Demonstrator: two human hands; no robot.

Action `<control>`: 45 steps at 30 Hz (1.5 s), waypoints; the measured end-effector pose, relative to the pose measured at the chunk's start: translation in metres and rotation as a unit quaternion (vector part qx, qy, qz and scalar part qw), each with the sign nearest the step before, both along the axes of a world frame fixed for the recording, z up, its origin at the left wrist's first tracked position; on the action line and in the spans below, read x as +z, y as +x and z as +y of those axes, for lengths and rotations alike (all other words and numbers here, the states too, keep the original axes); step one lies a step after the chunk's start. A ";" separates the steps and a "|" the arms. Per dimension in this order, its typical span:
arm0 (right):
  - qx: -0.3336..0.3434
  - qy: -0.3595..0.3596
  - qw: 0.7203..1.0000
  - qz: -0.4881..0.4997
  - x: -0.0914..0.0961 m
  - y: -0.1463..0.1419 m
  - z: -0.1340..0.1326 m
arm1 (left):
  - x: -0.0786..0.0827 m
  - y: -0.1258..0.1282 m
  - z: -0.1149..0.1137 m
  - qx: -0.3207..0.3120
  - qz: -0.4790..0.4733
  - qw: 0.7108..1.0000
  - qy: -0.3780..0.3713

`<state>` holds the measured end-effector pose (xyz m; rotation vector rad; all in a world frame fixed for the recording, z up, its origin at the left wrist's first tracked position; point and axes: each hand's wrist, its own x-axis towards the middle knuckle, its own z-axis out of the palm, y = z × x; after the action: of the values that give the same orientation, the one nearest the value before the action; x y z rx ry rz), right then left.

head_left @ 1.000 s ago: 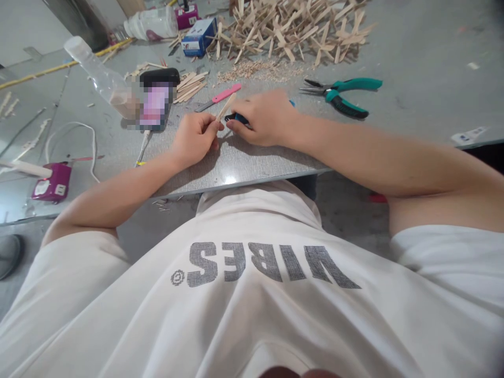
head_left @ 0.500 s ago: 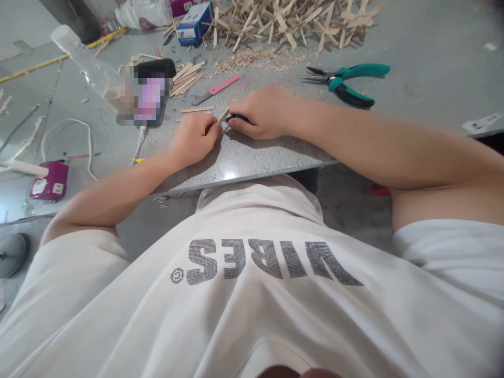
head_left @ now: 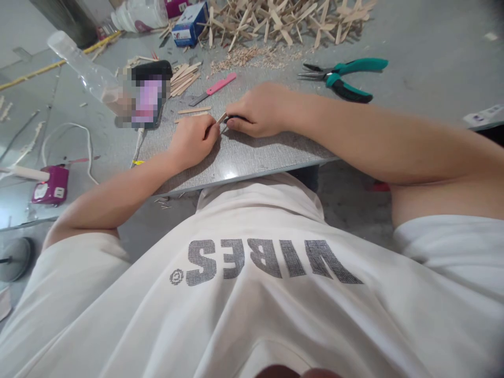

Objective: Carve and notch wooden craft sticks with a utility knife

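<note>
Your left hand (head_left: 194, 139) pinches a stick (head_left: 222, 118), seemingly to steady it; beside that stick, your right hand (head_left: 258, 111) grips a dark tool (head_left: 235, 117).

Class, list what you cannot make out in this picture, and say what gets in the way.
All in the head view:
Dark tool: full shape hidden by the right hand.
Wooden stick: near end hidden in the left hand.
Phone screen: blurred by pixelation.
Stick pile: far side cut off by the top edge.
Blue box: print too small to read.
</note>
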<state>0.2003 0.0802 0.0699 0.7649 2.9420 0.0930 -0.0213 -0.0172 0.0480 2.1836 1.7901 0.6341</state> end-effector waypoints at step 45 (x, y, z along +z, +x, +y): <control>-0.022 0.042 0.999 0.025 -0.005 -0.009 -0.013 | -0.003 0.001 0.001 0.008 0.152 0.988 0.022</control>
<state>0.1908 0.0672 0.0645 0.8555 2.9833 0.1991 -0.0205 -0.0165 0.0447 2.4052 1.9539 0.3598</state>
